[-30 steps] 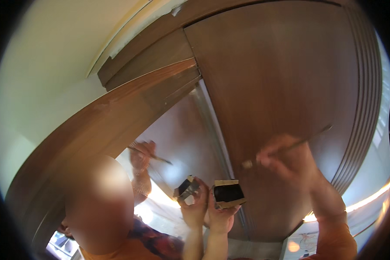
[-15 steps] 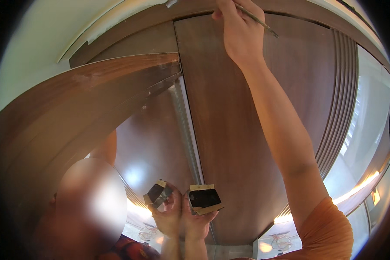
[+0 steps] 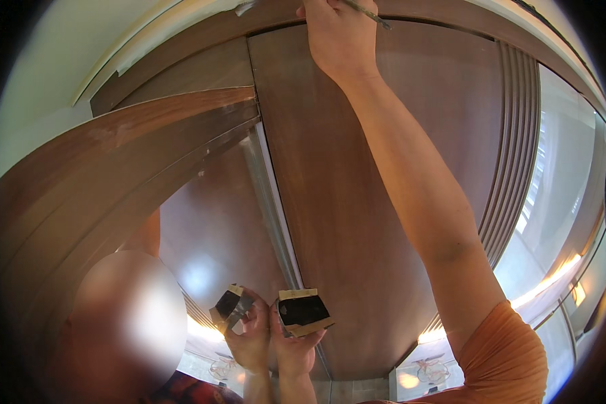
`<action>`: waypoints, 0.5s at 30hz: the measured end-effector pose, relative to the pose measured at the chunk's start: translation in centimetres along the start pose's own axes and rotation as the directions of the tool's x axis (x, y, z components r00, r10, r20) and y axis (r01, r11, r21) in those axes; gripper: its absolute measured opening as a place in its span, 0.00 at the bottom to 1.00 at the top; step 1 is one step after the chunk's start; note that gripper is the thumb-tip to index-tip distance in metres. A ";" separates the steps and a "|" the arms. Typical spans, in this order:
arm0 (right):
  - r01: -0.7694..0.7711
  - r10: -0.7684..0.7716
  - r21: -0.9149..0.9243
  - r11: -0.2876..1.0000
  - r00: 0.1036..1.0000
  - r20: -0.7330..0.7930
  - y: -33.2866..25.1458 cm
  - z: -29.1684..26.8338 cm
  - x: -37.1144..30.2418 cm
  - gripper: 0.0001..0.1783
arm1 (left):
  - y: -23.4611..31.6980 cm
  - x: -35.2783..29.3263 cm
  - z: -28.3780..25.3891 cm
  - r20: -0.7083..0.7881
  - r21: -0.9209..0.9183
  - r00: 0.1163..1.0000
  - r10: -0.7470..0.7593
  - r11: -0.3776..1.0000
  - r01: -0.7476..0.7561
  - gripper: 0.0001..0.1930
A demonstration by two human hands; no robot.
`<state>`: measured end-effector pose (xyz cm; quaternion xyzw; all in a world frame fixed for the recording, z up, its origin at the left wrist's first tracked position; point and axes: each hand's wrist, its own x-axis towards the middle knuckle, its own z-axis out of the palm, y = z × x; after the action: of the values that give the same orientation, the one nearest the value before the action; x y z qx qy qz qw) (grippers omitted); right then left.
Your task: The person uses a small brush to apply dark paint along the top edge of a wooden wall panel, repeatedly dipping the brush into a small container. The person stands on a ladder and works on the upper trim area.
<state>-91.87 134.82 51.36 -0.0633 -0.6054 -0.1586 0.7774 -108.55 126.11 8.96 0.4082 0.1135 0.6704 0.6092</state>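
Note:
Raised at the top of the view, my right hand (image 3: 343, 44) grips a thin stick-like tool (image 3: 369, 13) with a dark tip, which looks like a fine paintbrush. Its fingers partly run past the upper edge, close to the top of a brown wooden panel (image 3: 343, 202). Low in the middle, my left hand (image 3: 296, 353) is wrapped round a small open box (image 3: 304, 311) with a black inside and tan edges. What lies in the box I cannot make out. A glossy panel (image 3: 215, 215) beside it mirrors this hand and box.
A brown door leaf or board (image 3: 114, 161) juts in from the left. Vertical grooved trim (image 3: 518, 148) borders the panel on the right, with a pale shiny surface (image 3: 565, 155) beyond it. A brown top rail (image 3: 438, 10) arches overhead. Part of my reflection shows at lower left.
My right hand has moved left and slightly up with the thin brush. The whole view has shifted a little, so panel and box appear further left. My left hand still holds the box.

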 end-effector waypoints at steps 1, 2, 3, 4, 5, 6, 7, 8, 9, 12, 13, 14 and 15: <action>0.000 0.000 -0.004 1.000 1.000 -0.003 0.1 -0.2 0.0 0.14 | 0.1 0.0 0.0 0.002 -0.013 1.000 -0.011 1.000 0.011 0.44; 0.001 -0.002 -0.007 1.000 1.000 -0.007 0.3 -0.5 0.0 0.14 | 0.1 0.1 0.0 -0.001 -0.033 1.000 -0.020 0.999 0.020 0.43; 0.003 -0.003 -0.011 1.000 1.000 -0.011 0.4 -0.7 0.0 0.14 | 0.1 0.2 -0.1 -0.004 -0.055 1.000 -0.030 0.998 0.030 0.41; 0.065 -0.066 -0.014 0.998 0.997 -0.039 0.6 -0.8 0.1 0.15 | 0.0 0.3 -0.2 -0.008 -0.083 0.999 -0.041 0.996 0.040 0.40; 0.128 -0.129 -0.020 0.992 0.990 -0.065 0.7 -1.0 0.1 0.15 | -0.2 0.3 -0.3 -0.011 -0.114 0.999 -0.051 0.992 0.050 0.38; 0.191 -0.193 -0.028 0.981 0.977 -0.090 0.8 -1.2 0.2 0.15 | -0.3 0.3 -0.5 -0.013 -0.161 0.997 -0.070 0.985 0.068 0.37; 0.166 -0.170 -0.050 0.985 0.981 -0.098 0.8 -1.6 0.0 0.15 | -0.5 0.3 -0.6 -0.018 -0.210 0.996 -0.082 0.975 0.077 0.35; 0.141 -0.148 -0.072 0.987 0.983 -0.107 0.8 -1.9 -0.3 0.15 | -0.5 0.2 -0.7 -0.029 -0.280 0.994 -0.105 0.955 0.093 0.34; 0.116 -0.127 -0.094 0.989 0.985 -0.116 0.8 -2.3 -0.6 0.15 | -0.4 0.3 -0.8 -0.033 -0.398 0.989 -0.141 0.910 0.117 0.32; 0.176 -0.263 -0.370 0.912 0.943 -0.201 0.8 -1.9 -1.4 0.16 | 1.4 1.0 -1.2 -0.007 -0.793 0.970 -0.244 0.592 0.143 0.28; 0.179 -0.257 -0.344 0.922 0.946 -0.196 0.8 -1.5 -1.7 0.16 | 2.5 1.5 -1.3 0.009 -0.889 0.964 -0.265 0.440 0.129 0.27; 0.180 -0.249 -0.317 0.931 0.950 -0.191 0.8 -0.8 -1.9 0.16 | 3.9 2.0 -1.5 0.021 -0.952 0.963 -0.270 0.290 0.102 0.26; 0.181 -0.240 -0.289 0.940 0.953 -0.185 0.9 -0.3 -2.0 0.16 | 5.4 2.7 -1.8 0.026 -0.983 0.964 -0.263 0.169 0.073 0.24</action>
<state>-91.78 135.90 49.44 -0.0850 -0.4928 -0.3279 0.8015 -113.46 127.94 12.42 -0.1389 -0.2487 0.5456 0.7882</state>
